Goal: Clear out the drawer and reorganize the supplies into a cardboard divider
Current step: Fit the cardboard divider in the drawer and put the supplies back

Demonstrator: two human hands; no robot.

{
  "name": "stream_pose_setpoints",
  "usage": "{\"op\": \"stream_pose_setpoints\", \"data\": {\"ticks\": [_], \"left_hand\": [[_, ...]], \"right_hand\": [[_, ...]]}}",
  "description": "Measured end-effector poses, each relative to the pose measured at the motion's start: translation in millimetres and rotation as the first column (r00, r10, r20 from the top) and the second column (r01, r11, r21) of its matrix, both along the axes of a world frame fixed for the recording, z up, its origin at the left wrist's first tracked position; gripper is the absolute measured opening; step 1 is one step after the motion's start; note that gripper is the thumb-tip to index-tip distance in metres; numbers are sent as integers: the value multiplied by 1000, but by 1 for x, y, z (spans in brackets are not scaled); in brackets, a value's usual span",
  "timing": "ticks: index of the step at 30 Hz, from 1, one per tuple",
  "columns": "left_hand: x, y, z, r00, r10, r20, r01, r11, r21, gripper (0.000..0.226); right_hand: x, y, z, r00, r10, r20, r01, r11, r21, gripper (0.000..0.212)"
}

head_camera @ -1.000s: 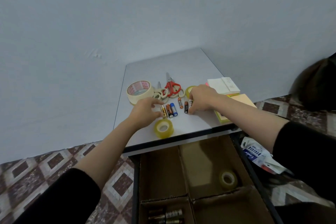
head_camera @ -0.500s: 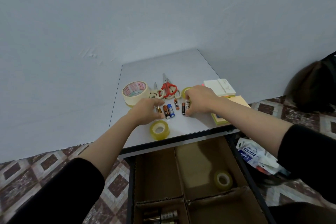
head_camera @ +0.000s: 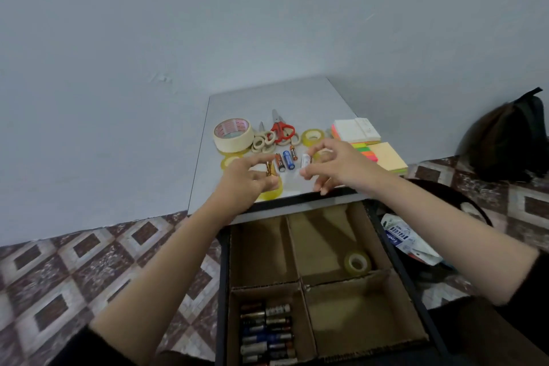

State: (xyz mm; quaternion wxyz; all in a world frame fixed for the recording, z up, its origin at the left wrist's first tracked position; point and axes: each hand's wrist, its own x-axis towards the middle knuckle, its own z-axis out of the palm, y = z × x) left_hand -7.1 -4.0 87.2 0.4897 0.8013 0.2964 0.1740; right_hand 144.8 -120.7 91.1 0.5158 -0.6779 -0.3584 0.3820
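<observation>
Left grip pinching gold battery, slim cylinder

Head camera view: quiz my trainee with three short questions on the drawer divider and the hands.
1. True or false: the stored batteries lie in the near-left compartment of the cardboard divider.
2. What lies in its far-right compartment? A scissors, B clear tape roll, C sticky notes.
3. Match left hand and right hand to gold battery or white battery.
Key: 1 true; 2 B; 3 left gold, right white.
</observation>
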Motion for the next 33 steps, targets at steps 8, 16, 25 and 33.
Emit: {"op": "stream_pose_setpoints", "data": {"ticks": [8,16,25,33], "left_hand": [[-65,-55,-55,997,67,47,-31,844,-536,42],[-107,-73,-94,996,81,-48,-94,856,-509,29],[-121,-49,-122,959,185,-214,-137,966,220,19],[-121,-25,-152,948,158,-278,-5,876,482,24]], "right_hand": [[-59,-45,-69,860,81,-503,-109,994,-27,45],[-72,-60,-90,935,126,-332,-170,980,-108,31],[-78,-51,-109,879,289,378,-133,913,-387,12],[-128,-25,-131,511,566,647,-155,801,-578,16]]}}
